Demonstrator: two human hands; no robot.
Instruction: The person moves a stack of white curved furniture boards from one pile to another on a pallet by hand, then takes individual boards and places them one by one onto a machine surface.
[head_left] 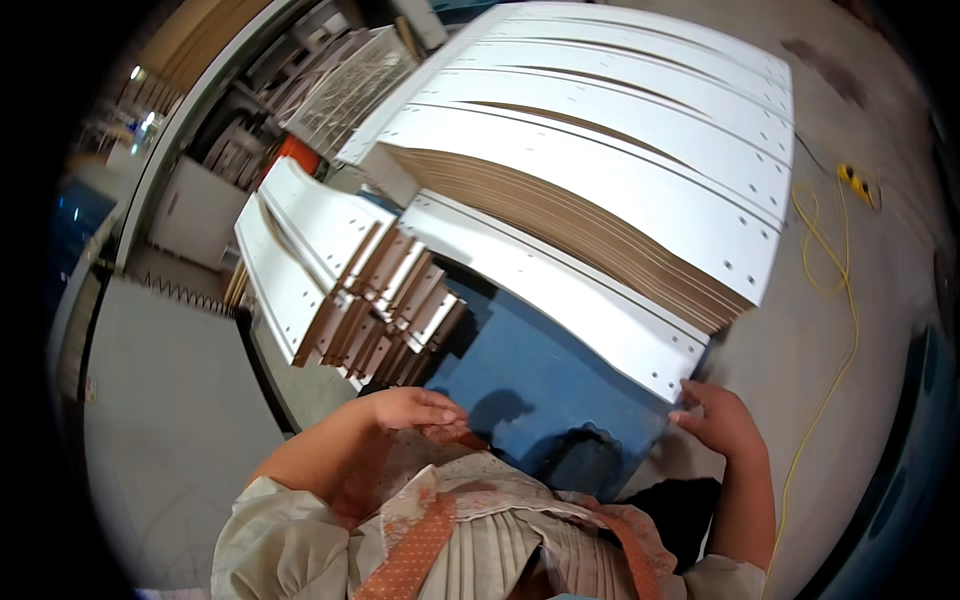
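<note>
A long white panel [560, 290] with small drilled holes lies across a blue surface [520, 370] in front of me. My right hand [718, 420] touches the near end corner of this panel, fingers bent around its edge. My left hand [415, 408] hovers close to my chest above the blue surface, fingers loosely curled, holding nothing. Behind the panel rises a tall stack of similar white panels [640, 150] with brown edges.
A second, lower pile of white panels with brown edges [330, 270] stands to the left. A yellow cable [840, 300] snakes over the grey floor at the right. Racks with more boards [340, 80] stand at the back left.
</note>
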